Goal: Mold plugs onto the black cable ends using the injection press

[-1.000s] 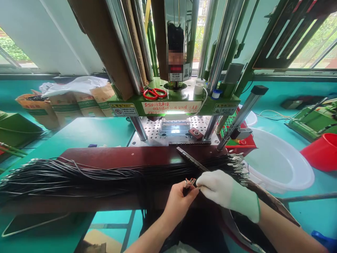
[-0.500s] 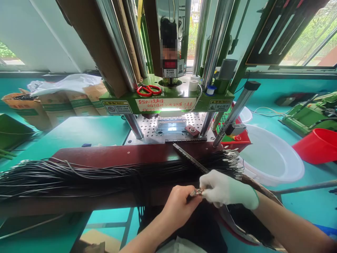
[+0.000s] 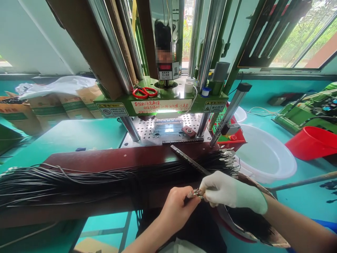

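Note:
My bare left hand (image 3: pixel 177 207) is closed in a pinch on small metal cable connectors (image 3: pixel 195 193), whose shiny ends show between thumb and forefinger. Against it, my right hand (image 3: pixel 228 189), in a white glove, pinches the other side of the same connectors. Their far ends are hidden by the fingers. Just beyond the hands lies a thick bundle of black cables (image 3: pixel 100 177) along a dark red board (image 3: pixel 142 153), with bare metal ends fanned out at the right. A dark slotted strip (image 3: pixel 189 160) lies slanting across the bundle.
Ahead stands a green press (image 3: pixel 126 109) with a lit metal mould (image 3: pixel 168 124) on its perforated plate. Red-handled scissors (image 3: pixel 144 92) rest on the press. To the right are a white tub (image 3: pixel 265 154), a red bucket (image 3: pixel 310 144) and a red control box (image 3: pixel 237 137).
The view has turned slightly to the right. Both hands stay together, and more of the metal connectors shows between them now.

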### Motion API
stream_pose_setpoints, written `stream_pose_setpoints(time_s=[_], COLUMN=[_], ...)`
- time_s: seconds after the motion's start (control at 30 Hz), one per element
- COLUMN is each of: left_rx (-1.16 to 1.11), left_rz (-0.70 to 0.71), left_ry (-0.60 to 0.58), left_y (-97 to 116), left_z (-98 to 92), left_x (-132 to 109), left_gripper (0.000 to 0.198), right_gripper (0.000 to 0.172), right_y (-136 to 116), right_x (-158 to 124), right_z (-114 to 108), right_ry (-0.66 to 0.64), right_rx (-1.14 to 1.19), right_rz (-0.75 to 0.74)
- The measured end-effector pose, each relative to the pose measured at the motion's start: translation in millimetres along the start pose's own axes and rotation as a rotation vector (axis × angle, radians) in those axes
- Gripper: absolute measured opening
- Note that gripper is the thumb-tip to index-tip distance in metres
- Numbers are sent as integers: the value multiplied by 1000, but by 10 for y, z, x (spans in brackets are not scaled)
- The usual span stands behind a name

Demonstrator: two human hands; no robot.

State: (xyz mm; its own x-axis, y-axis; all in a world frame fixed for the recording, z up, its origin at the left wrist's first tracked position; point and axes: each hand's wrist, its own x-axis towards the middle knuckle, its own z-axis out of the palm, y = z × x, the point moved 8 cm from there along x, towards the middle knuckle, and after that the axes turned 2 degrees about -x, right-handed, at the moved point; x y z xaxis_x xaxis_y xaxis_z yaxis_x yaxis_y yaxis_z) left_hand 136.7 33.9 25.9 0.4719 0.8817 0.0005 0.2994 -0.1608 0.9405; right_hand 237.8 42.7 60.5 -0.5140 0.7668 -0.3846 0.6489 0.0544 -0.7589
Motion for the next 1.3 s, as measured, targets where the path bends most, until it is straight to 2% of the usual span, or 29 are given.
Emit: stream_pose_setpoints(time_s=[0.17, 0.23, 0.37, 0.5, 0.57, 0.63, 0.73, 0.83, 0.9, 0.97, 1.03, 1.17, 1.3], left_rx=[41, 18, -51, -208, -370, -576, -829, -907, -915, -922, -949, -1024, -1011], left_rz=[-29, -30, -3, -10, -79, -179, -254, -240, -227, -219, -225, -252, -258], left_ry=[32, 44, 122, 247, 329, 380, 370, 344, 332, 323, 312, 269, 277], left_y=[-29, -33, -38, -103, -209, -338, -421, -399, -383, -378, -382, -382, -389], left_z=[-6, -11, -38, -126, -201, -240, -224, -203, -185, -171, -155, -109, -120], left_x=[34, 41, 28, 55, 90, 120, 139, 117, 95, 83, 78, 71, 43], left_gripper=[31, 32, 35, 29, 26, 28, 32, 31, 29, 29, 28, 27, 31], right_gripper=[13, 11, 5, 17, 21, 20, 28, 24, 30, 31, 24, 19, 18], right_y=[-195, -217, -258, -467, -556, -591, -464, -181, -58, -46, -79, -80, 6], right_x=[32, 60, 91, -49, -146, -205, -123, 75, 218, 338, 408, 442, 418], right_z=[5, 54, 87, 164, 272, 325, 199, -30, -85, -72, -60, -56, -80], right_ry=[150, 186, 322, 603, 657, 655, 593, 524, 455, 370, 331, 362, 394], right_rx=[-743, -928, -1008, -1154, -1170, -1075, -760, -169, 236, 451, 511, 625, 955], right_rz=[-130, -163, -292, -537, -633, -649, -447, -182, -101, -90, -112, -150, -221])
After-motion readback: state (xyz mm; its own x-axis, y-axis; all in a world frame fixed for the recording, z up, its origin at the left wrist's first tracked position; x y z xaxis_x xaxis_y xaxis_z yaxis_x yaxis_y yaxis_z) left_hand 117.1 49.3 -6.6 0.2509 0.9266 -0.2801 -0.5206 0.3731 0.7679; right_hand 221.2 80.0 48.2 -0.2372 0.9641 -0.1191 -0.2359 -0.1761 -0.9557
